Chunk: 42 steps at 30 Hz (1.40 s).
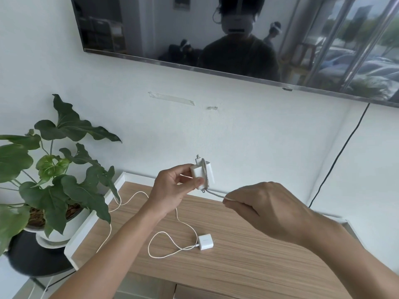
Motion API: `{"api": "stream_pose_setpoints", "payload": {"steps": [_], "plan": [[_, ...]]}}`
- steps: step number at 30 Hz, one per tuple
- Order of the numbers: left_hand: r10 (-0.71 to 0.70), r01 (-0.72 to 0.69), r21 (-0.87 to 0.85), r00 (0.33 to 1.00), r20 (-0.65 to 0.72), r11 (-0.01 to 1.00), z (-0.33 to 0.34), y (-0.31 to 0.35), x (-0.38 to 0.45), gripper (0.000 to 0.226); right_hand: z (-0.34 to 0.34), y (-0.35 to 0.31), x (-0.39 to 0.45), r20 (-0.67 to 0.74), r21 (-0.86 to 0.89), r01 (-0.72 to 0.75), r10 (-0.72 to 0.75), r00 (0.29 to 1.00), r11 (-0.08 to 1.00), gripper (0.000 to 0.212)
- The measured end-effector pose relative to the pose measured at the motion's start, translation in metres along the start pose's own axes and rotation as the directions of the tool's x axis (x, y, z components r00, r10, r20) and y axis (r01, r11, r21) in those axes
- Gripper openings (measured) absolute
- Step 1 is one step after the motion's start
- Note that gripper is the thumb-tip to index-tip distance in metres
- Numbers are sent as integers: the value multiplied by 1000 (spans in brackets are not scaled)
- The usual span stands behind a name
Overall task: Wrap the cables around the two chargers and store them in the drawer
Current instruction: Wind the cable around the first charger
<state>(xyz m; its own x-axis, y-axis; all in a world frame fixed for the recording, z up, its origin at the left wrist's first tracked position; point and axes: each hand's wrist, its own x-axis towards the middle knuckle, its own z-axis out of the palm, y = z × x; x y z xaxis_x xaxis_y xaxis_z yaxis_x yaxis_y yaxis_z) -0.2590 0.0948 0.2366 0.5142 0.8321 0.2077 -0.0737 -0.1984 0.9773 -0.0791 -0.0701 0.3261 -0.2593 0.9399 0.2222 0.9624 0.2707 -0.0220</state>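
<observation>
- The white round plant pot (71, 225) at the left holds dark soil and a plant with broad green leaves (54, 160); it stands on a white saucer on a dark round stand (32, 258).
- A drawer front shows only as a pale sliver (194, 293) at the near edge, under the tabletop; whether it is open cannot be told.
- Two white square chargers are in view: one held in the air, one lying on the light wood tabletop with white edging (248, 255).
- The left hand (170, 190) is closed on the held white charger (199, 173), thumb and fingers pinching its faces, above the far edge of the tabletop.
- A pale braided cable (213, 193) passes over this charger in at least one turn and runs off to the right.
- The right hand (265, 208) is closed, pinching that cable between thumb and fingertip, to the right of the charger and near it.
- The second, smaller white charger (205, 242) lies near the middle of the tabletop, untouched by either hand.
- Its thin white cable (164, 249) is unwound: it makes one loose loop left of the charger, then trails far and left over the table edge beside the pot.
- A dark wall-mounted screen (151, 35) hangs above, reflecting a person; one black cord (336, 160) drops from it down the white wall at the right.
- Two strips of tape (172, 98) stick to the wall below the screen.
</observation>
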Motion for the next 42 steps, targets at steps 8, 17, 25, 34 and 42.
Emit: {"api": "stream_pose_setpoints", "payload": {"steps": [8,17,25,34,42], "plan": [[27,-48,165,992,127,985,15,1,-4,26,-19,14,24,-39,-3,34,-34,999,999,32],[-79,6,179,910,406,984,5,14,-14,31,-34,45,42,135,496,-307,278,951,812,16],[-7,95,-133,836,549,987,0,27,-21,41,-18,61,37,261,713,-428,358,897,555,26],[89,125,-454,903,420,882,3,25,-16,48,31,55,18,361,751,-509,384,850,421,20],[26,140,-574,962,271,807,8,16,-11,33,58,30,3,304,581,-450,332,893,678,25]]}}
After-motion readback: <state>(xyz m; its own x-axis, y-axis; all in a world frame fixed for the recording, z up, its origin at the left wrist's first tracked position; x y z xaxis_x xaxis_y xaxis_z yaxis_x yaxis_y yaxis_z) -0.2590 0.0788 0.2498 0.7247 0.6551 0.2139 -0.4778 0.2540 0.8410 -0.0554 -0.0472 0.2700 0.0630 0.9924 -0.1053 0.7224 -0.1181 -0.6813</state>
